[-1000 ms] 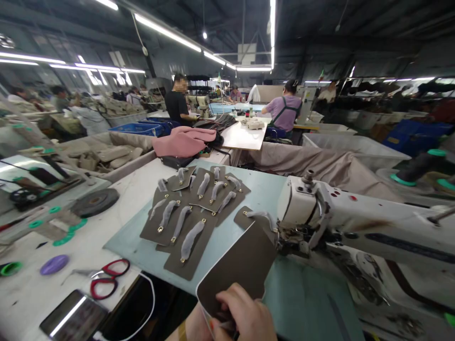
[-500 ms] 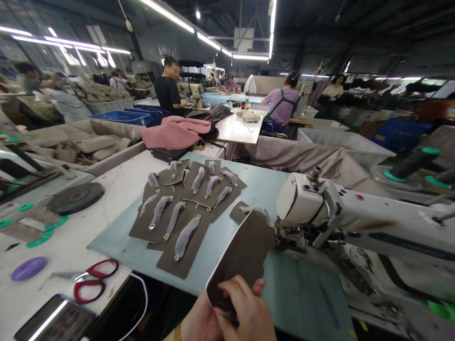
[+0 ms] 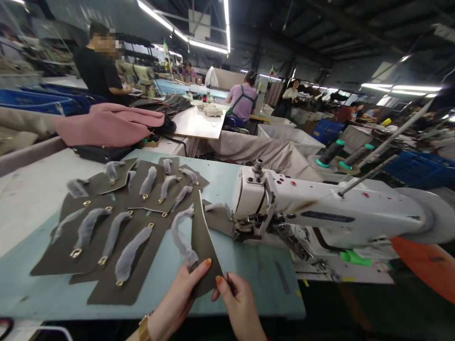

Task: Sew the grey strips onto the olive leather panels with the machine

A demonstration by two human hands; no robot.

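A dozen or so finished brown panels with wrapped gold clasps are laid across the left half of the blue tabletop, while one more panel is pinched upright at its near edge between left hand and right hand, beside the sewing machine.

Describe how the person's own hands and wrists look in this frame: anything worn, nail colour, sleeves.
Both hands are bare, with no gloves and no sleeves in view. The left hand has orange-painted nails and a gold-coloured band at the wrist, a watch or bracelet. The right hand also shows an orange nail; nothing is visible on its wrist.
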